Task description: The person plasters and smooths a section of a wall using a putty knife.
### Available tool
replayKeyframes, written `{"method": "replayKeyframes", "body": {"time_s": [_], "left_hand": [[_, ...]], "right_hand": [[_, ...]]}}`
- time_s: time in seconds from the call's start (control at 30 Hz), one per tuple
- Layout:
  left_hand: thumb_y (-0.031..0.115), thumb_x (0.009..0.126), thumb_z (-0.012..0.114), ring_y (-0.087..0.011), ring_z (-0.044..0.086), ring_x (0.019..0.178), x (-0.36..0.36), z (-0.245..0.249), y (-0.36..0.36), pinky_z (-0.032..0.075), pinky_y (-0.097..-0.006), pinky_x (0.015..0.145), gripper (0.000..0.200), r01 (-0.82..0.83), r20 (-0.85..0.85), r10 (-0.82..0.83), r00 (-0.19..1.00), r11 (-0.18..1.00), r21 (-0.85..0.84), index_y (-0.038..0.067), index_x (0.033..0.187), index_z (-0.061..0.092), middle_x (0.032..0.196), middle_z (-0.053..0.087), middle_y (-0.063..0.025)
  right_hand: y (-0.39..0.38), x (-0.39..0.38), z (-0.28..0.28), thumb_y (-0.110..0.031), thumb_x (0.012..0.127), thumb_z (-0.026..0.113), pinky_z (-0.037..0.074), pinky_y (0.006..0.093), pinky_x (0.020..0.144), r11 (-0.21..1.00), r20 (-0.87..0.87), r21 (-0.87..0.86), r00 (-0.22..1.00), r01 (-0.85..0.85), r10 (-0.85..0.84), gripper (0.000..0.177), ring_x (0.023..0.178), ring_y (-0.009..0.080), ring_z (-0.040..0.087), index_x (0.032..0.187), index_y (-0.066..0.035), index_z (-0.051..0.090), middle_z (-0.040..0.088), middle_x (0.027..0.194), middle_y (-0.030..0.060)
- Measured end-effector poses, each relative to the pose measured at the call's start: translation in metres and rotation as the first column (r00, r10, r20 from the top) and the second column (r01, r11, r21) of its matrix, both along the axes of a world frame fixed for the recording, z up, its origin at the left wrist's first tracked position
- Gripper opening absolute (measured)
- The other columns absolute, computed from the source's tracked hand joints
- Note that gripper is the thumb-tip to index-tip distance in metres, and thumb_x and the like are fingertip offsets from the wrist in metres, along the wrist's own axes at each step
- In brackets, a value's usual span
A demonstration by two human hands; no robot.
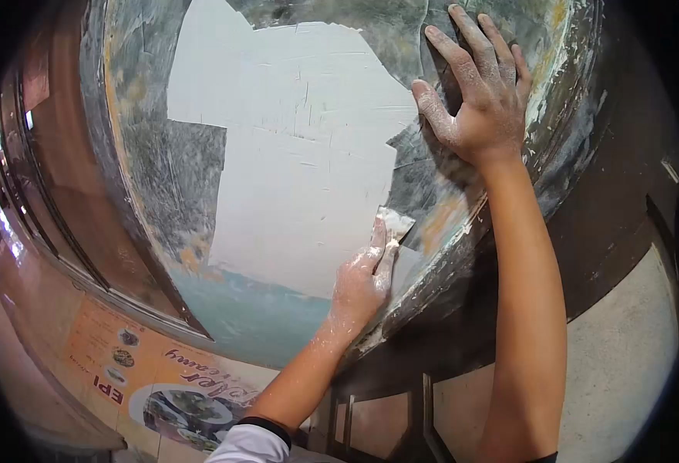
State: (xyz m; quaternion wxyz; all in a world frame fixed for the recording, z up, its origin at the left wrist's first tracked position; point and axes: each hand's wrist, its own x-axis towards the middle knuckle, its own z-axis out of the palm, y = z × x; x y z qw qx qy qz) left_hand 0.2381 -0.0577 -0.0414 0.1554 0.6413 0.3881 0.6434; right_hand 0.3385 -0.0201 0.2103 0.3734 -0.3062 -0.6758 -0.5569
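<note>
A patch of smooth white filler (301, 139) covers the middle of a mottled grey-green panel (185, 170). My left hand (358, 289), dusted with white, is closed on a small flat scraper (398, 224) at the patch's lower right edge. White paste clings to the scraper, and its grip is hidden in the hand. Up at the right, my right hand (482, 100) rests on the grey surface with its fingers spread, its thumb near the patch's right edge. White dust coats its fingers.
An orange printed poster (146, 370) with food pictures lies at the lower left. A brown frame (100, 193) runs along the left side. Dark bars (432, 417) stand at the bottom, and a pale grey surface (625, 347) shows at the lower right.
</note>
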Motion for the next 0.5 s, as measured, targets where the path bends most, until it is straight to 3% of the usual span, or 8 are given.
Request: {"method": "replayKeyframes", "body": {"time_s": [0.13,0.2,0.23,0.3,0.4,0.5], "left_hand": [[0.011,0.097,0.069,-0.0401,0.068,0.069,0.003,0.006,0.01,0.052,-0.0382,0.063,0.052,-0.015,0.022,0.014,1.0,0.998,0.053,-0.003,0.145,0.053,0.08,0.064,-0.0274],[0.016,0.099,0.065,-0.046,0.066,0.078,0.001,0.012,0.014,0.051,-0.0499,0.069,0.056,0.068,0.022,-0.069,0.997,0.997,0.021,0.003,0.151,0.047,0.085,0.067,-0.0267],[0.016,0.099,0.065,-0.046,0.066,0.078,0.0,0.013,0.011,0.051,-0.0499,0.069,0.056,0.069,0.021,-0.069,0.997,0.997,0.019,0.003,0.151,0.047,0.085,0.067,-0.0267],[0.016,0.099,0.065,-0.0468,0.065,0.077,0.0,0.015,0.004,0.05,-0.0502,0.068,0.039,0.037,0.089,-0.034,0.995,0.999,-0.034,0.002,0.135,0.062,0.084,0.066,-0.0272],[0.017,0.099,0.066,-0.0468,0.064,0.076,0.001,0.014,0.005,0.05,-0.0502,0.067,0.032,0.024,0.1,-0.021,0.995,0.999,-0.037,0.001,0.127,0.067,0.083,0.065,-0.027],[0.018,0.099,0.065,-0.0461,0.064,0.075,-0.004,0.03,0.012,0.05,-0.0493,0.067,0.036,0.073,0.071,-0.072,0.995,0.997,-0.015,0.001,0.132,0.065,0.084,0.066,-0.0264]], "right_hand": [[-0.001,0.0,0.0,-0.04,0.075,0.076,0.027,0.0586,0.116,1.0,-0.002,-0.014,1.0,0.006,-0.006,0.062,0.141,0.0385,0.045,0.133,-0.02,0.065,0.053,0.151,0.0128],[-0.001,0.001,0.0,-0.041,0.075,0.076,0.027,0.0588,0.116,1.0,0.005,-0.017,1.0,0.013,-0.013,0.062,0.141,0.0386,0.045,0.133,-0.02,0.064,0.053,0.151,0.0127],[-0.001,0.001,-0.001,-0.041,0.075,0.076,0.027,0.0588,0.116,1.0,0.003,-0.019,1.0,0.014,-0.014,0.062,0.141,0.0386,0.045,0.133,-0.02,0.064,0.053,0.151,0.0127],[-0.001,0.001,0.0,-0.041,0.075,0.077,0.027,0.059,0.116,1.0,0.004,-0.014,1.0,0.004,-0.003,0.062,0.141,0.0386,0.044,0.132,-0.02,0.065,0.053,0.151,0.0126],[0.0,0.002,0.0,-0.04,0.076,0.077,0.028,0.0591,0.116,1.0,0.013,-0.007,1.0,0.002,-0.002,0.062,0.141,0.0386,0.044,0.133,-0.02,0.065,0.052,0.151,0.0126],[-0.001,0.001,0.0,-0.04,0.076,0.077,0.028,0.0591,0.116,1.0,0.008,-0.008,1.0,-0.013,0.013,0.061,0.142,0.0383,0.044,0.132,-0.02,0.065,0.053,0.151,0.0125]]}}
